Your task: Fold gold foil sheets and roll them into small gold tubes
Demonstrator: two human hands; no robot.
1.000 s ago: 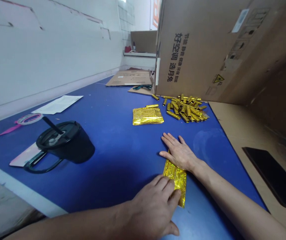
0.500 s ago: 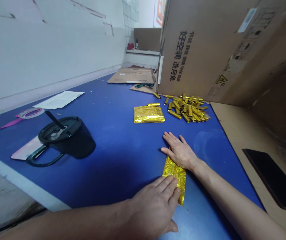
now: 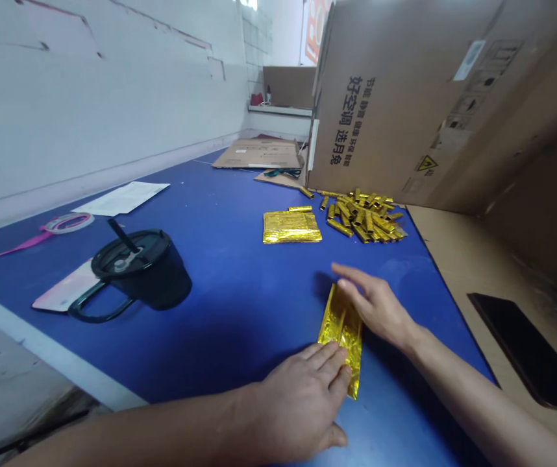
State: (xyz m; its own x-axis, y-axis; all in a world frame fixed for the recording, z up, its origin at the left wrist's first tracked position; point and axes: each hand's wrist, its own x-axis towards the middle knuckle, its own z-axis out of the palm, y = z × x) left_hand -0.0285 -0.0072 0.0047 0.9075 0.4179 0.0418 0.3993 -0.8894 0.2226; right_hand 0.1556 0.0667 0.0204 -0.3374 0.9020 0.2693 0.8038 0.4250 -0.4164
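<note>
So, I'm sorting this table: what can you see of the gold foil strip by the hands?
The gold foil strip is long, flat and crinkled, with a shiny metallic surface. It lies lengthwise on the blue table. The left hand presses against its side, and the right hand is at its far end, possibly touching.

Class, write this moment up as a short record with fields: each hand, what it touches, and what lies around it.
Left hand: flat, fingers on the gold foil strip
Right hand: at the strip's upper end, contact unclear
Nearest things: stack of gold foil packets; pile of gold foil sticks
Also there: black lidded tumbler with straw
Surface: blue table
</note>
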